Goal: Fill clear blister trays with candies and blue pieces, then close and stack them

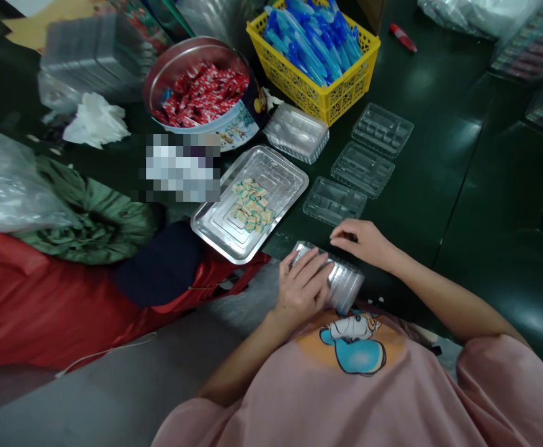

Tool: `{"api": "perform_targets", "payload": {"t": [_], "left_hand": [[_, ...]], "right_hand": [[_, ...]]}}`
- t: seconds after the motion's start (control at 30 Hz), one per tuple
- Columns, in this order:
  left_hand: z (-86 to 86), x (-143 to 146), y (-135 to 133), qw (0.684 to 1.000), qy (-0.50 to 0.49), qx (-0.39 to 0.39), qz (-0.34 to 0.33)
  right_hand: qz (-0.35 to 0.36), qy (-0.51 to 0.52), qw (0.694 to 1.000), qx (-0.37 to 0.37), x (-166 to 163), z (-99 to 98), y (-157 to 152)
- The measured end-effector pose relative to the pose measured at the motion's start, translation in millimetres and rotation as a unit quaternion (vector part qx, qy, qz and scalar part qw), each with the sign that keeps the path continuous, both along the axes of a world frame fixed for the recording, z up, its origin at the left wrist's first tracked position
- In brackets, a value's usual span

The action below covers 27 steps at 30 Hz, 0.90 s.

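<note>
- While the left hand (301, 288) lies open, fingers stretched flat, a stack of clear trays (348, 287) sits directly beneath it.
- The right hand (367, 242), fingers bunched, meets the stack's far edge; grip impossible to tell.
- Three single trays (334, 200) lie just beyond.

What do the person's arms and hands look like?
The left hand and right hand are bare: no gloves, rings or watch show. The forearms are uncovered too. The pink shirt has loose short sleeves and a blue cartoon figure on an orange patch.
</note>
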<state>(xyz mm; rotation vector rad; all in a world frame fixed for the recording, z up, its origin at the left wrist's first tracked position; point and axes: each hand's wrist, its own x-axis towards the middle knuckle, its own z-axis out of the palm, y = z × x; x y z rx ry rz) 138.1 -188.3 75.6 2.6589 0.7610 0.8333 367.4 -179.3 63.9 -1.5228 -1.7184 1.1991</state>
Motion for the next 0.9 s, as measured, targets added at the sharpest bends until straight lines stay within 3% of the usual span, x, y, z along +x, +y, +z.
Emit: {"api": "perform_targets", "payload": {"t": [0.07, 0.13, 0.33, 0.47, 0.67, 0.77, 0.9], "left_hand": [[-2.1, -0.8, 0.7, 1.0, -0.006, 0.002, -0.005], [-3.9, -1.5, 1.5, 1.0, -0.012, 0.008, -0.011], [-5.4, -3.2, 1.9, 1.0, -0.017, 0.01, -0.022], [-3.3, -0.5, 1.5, 1.0, -0.014, 0.011, -0.013], [4.3, 0.4, -4.4, 1.0, 0.009, -0.007, 0.017], [6.9, -7.6, -11.8, 0.999, 0.024, -0.015, 0.025], [7.5, -18.7, -19.2, 0.998, 0.035, -0.009, 0.043]], "right_hand": [[0.057, 0.129, 0.981, -0.136, -1.6, 8.1, -11.6], [0.079, 0.209, 0.948, -0.227, -2.1, 10.1, -17.9], [0.046, 0.266, 0.919, -0.286, -5.9, 6.6, -16.6], [0.034, 0.245, 0.935, -0.253, -5.5, 3.9, -14.9], [-0.081, 0.033, 0.991, -0.1, 8.6, -9.1, -2.1], [-0.106, -0.042, 0.992, -0.051, 4.3, -15.3, 7.9], [-0.132, -0.063, 0.988, -0.055, -12.0, -22.7, 20.7]]}}
